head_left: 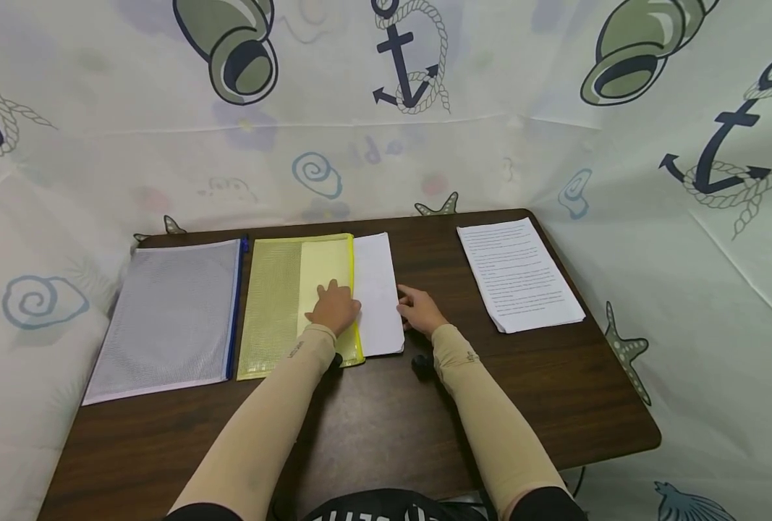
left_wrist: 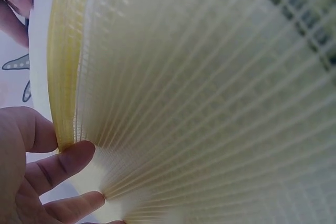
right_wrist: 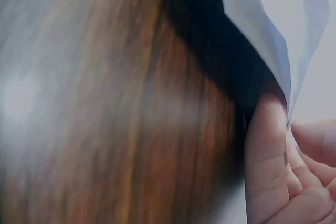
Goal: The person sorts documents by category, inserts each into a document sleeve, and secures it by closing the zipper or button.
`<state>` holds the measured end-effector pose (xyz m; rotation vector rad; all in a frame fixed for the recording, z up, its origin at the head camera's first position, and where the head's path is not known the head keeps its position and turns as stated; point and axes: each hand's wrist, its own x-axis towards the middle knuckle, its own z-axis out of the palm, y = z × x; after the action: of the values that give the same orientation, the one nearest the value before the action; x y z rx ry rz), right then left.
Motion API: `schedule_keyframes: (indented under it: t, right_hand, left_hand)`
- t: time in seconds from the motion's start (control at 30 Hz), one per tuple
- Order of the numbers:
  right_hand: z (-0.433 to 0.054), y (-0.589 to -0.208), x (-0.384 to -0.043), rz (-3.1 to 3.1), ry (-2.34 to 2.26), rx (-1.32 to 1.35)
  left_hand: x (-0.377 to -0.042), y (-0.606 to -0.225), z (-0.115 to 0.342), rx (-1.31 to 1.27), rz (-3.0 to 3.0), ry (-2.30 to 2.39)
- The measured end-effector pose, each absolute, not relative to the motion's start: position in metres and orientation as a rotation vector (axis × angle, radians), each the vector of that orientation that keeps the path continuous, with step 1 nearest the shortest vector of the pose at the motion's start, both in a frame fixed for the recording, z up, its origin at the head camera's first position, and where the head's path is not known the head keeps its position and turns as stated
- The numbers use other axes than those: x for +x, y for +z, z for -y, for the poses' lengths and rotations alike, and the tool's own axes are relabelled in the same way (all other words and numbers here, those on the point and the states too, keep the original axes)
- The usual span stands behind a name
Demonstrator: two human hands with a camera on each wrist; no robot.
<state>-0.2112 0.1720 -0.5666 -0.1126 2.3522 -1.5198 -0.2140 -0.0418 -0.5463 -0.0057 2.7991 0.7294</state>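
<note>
In the head view a yellow mesh zip folder (head_left: 271, 311) lies on the table, a stack of white paper (head_left: 379, 300) partly inside it and sticking out past its right edge. My left hand (head_left: 336, 309) rests on the folder near that edge with its fingers spread. In the left wrist view its fingertips touch the mesh (left_wrist: 199, 87) beside the yellow zip strip (left_wrist: 64, 61). My right hand (head_left: 420, 310) pinches the right edge of the paper stack between thumb and fingers. Sheet edges (right_wrist: 294, 40) rise from that grip in the right wrist view.
A whitish mesh folder (head_left: 164, 318) with a blue zip lies at the left of the brown table (head_left: 386, 412). A stack of printed paper (head_left: 520, 275) lies at the right. Patterned cloth (head_left: 490, 159) hangs behind the table and round its sides.
</note>
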Motion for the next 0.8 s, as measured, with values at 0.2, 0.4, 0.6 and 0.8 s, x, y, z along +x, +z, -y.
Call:
schedule_keyframes:
  t: [0.2,0.4,0.6,0.8]
  right_hand:
    - [-0.176,-0.565,-0.212,-2.318,-1.538,-0.099]
    - [-0.175,-0.568,-0.212,-2.346,-1.513,-0.108]
    - [-0.17,-0.57,-0.211,-2.427,-1.488,-0.151]
    - [-0.165,-0.569,-0.21,-2.43,-1.456,-0.203]
  left_hand:
    - [-0.217,-0.547,0.044,-0.067,-2.767,0.739]
    - [-0.217,-0.548,0.043,-0.057,-2.749,0.74]
    - [-0.217,-0.548,0.041,-0.036,-2.761,0.736]
    - [-0.218,-0.551,0.039,-0.035,-2.778,0.743]
